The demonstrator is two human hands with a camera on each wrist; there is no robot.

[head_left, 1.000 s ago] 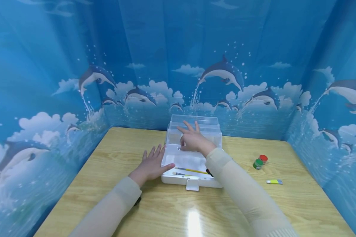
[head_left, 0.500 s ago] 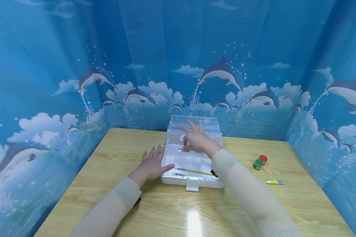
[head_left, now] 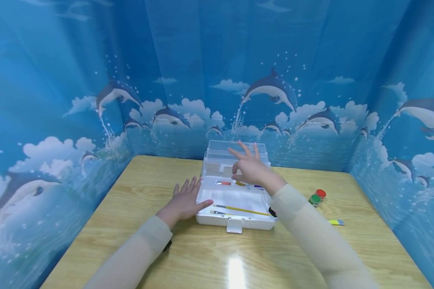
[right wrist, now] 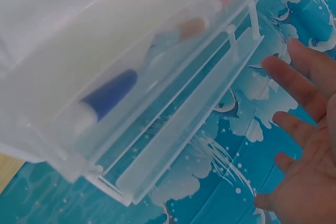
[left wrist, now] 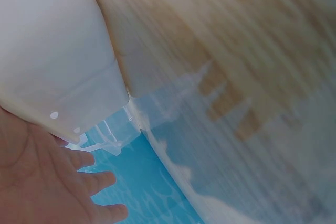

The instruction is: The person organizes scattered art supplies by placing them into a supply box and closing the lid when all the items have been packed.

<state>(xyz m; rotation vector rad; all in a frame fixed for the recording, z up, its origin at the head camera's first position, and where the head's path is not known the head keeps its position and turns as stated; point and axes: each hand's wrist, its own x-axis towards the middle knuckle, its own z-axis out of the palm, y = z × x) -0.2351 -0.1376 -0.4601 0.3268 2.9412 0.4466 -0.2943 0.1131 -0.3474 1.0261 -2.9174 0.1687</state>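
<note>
The box stands on the desk with its clear lid tipped back, which leaves both levels in reach from the front. The left hand lies flat at its left side, thumb over the rim and fingers spread along the wall; that grip is wide and holds nothing, probably there to steady a light box. The right hand hangs over the raised tray, its grip also wide: the right wrist view shows the fingers spread, bearing nothing and apart from the tray. In that tray a red tube, an orange tube and a blue tube lie end to end in a row, seemingly because it is too narrow for them crosswise. Two brushes lie lengthwise in the lower part near the latch, where their length fits best. Well to the right, a green jar, a red jar and a yellow tube sit outside the box; the right sleeve partly hides the yellow tube.
</note>
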